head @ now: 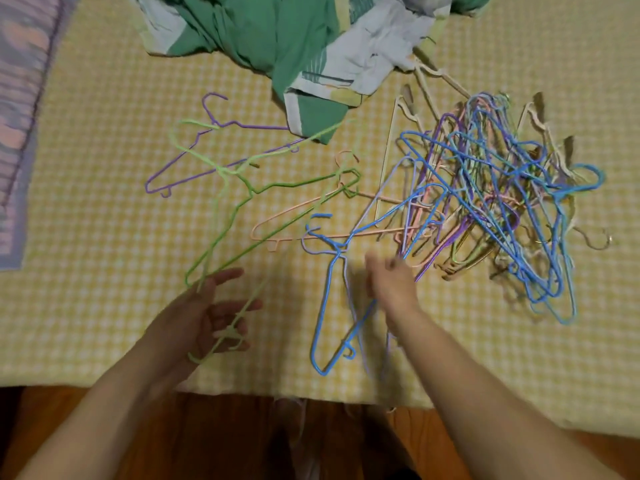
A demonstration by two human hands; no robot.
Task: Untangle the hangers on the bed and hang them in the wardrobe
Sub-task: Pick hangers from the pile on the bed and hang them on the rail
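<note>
Nearest the lens: my two bare forearms, reaching up from the bottom edge over the near edge of the bed (pixel 104 237), which carries a yellow checked cover.

Left hand (pixel 201 320), lower left of centre: palm up, fingers (pixel 225 277) spread and nearly straight. A pale green hanger (pixel 221 209) lies across the palm and fingers; whether any finger is curled round it, I cannot tell. A darker green hanger (pixel 263 188) runs from just above this hand toward frame centre.

Right hand (pixel 393 282), centre: motion-blurred. Fingers bunched, pinching thin wire at the lower left edge of the pile (pixel 502 202); which hanger exactly, I cannot tell. A blue hanger (pixel 329 306) lies just left of this hand, partly under the wrist, with a pale lilac hanger beside it.

Pile: tangled hangers, blue, purple, pink, cream, teal, at centre right on the bed.

Separate from the pile: a purple hanger (pixel 180 168) at upper left of centre, crossed by the pale green one; a pink hanger (pixel 294 220) at centre, its right end reaching into the pile.

Green and white cloth (pixel 277 39) bunched at top centre, its lower corner over the purple hanger's end. Striped purple fabric (pixel 20 98) along the left edge.
</note>
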